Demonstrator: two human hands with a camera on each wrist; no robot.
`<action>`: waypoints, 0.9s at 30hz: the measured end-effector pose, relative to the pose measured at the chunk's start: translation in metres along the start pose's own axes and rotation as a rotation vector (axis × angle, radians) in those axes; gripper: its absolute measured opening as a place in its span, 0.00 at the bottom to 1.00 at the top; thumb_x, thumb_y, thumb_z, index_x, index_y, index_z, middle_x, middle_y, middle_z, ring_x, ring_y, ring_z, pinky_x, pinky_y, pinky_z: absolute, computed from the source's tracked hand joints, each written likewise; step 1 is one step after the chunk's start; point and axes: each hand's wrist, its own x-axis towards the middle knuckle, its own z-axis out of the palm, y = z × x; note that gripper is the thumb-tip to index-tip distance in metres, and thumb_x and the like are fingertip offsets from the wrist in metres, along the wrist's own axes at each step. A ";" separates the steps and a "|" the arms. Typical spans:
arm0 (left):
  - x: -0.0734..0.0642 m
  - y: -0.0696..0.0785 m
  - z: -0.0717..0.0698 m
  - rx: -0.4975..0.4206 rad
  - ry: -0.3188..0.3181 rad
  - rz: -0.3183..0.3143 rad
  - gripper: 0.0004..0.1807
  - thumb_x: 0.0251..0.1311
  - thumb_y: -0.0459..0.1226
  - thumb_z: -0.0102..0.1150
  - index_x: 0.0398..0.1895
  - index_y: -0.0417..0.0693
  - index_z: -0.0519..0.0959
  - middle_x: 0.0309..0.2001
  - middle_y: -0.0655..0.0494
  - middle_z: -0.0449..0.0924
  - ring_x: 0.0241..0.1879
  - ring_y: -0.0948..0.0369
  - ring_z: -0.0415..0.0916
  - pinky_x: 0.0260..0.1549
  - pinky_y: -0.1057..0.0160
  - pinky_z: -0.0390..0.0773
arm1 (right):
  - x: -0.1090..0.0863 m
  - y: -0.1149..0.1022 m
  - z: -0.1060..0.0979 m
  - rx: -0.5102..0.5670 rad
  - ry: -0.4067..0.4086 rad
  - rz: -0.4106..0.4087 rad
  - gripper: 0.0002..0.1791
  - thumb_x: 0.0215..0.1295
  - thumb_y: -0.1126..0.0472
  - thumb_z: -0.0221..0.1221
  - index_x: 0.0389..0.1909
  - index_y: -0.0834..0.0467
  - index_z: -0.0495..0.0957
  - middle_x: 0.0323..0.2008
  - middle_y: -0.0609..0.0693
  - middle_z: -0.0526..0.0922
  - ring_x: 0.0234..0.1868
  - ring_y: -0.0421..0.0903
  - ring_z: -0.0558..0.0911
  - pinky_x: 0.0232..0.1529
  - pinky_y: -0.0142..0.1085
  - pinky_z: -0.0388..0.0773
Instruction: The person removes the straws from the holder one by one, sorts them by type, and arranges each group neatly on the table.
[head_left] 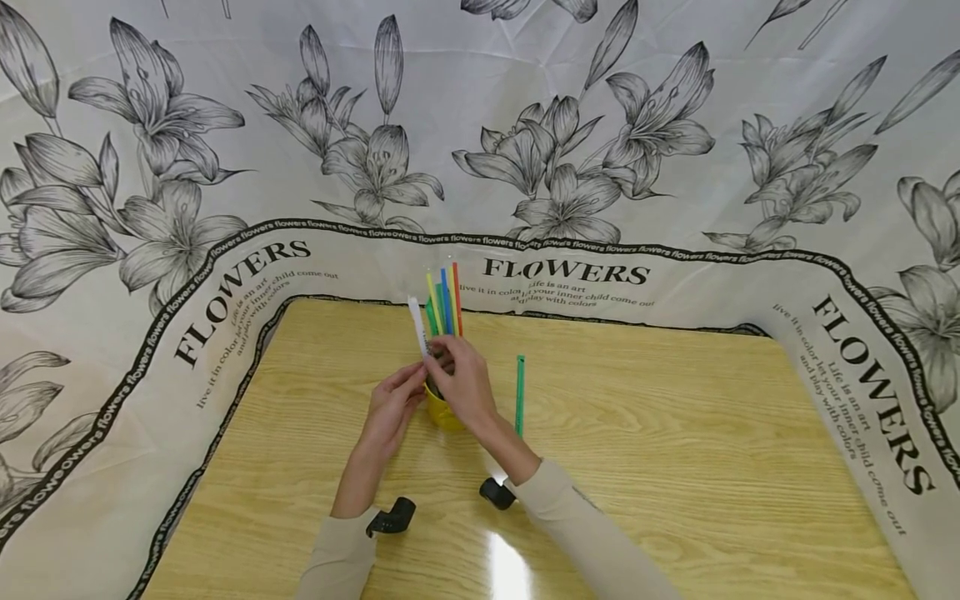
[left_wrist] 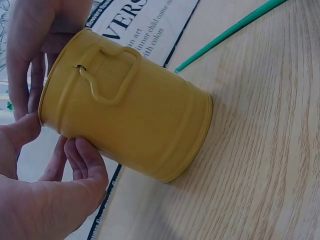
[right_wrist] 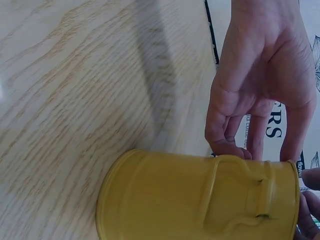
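A yellow metal bucket (left_wrist: 145, 115) with a wire handle stands upright on the table. From it rise yellow (head_left: 433, 293), blue (head_left: 446, 300) and red (head_left: 457, 300) thin sticks, beside a green piece. My left hand (head_left: 390, 408) holds the bucket at its left side, fingertips (left_wrist: 90, 160) curled against the wall and thumb at the rim. Above the bucket, my right hand (head_left: 467, 385) pinches a white strip (head_left: 417, 321) with dark marks near its lower end. The right hand hides the strip's bottom and most of the bucket's mouth in the head view.
A green stick (head_left: 520, 392) lies on the wooden table (head_left: 675, 433), right of the bucket. White cloth (head_left: 577, 279) printed with flowers and lettering surrounds the table's back and sides. Black wrist cameras (head_left: 393, 517) sit at both sleeves, low over the table.
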 end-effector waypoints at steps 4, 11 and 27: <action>0.000 0.000 0.001 -0.008 0.009 0.001 0.18 0.75 0.31 0.55 0.64 0.30 0.75 0.46 0.57 0.80 0.40 0.65 0.75 0.44 0.70 0.80 | 0.005 -0.003 0.004 -0.044 0.035 0.009 0.09 0.70 0.63 0.66 0.47 0.62 0.82 0.40 0.55 0.84 0.36 0.47 0.84 0.38 0.35 0.84; 0.000 -0.001 0.001 0.007 0.004 0.013 0.18 0.76 0.31 0.54 0.64 0.29 0.74 0.46 0.57 0.79 0.41 0.65 0.75 0.44 0.70 0.79 | 0.007 -0.004 0.005 -0.089 0.050 0.018 0.07 0.68 0.64 0.66 0.43 0.61 0.81 0.38 0.54 0.83 0.35 0.46 0.83 0.38 0.36 0.82; -0.001 0.001 0.002 -0.004 0.020 -0.008 0.20 0.72 0.33 0.61 0.62 0.30 0.76 0.45 0.56 0.80 0.41 0.64 0.75 0.49 0.66 0.80 | 0.006 -0.002 -0.040 0.158 0.117 0.096 0.10 0.71 0.63 0.65 0.49 0.62 0.79 0.42 0.56 0.86 0.42 0.50 0.87 0.40 0.39 0.87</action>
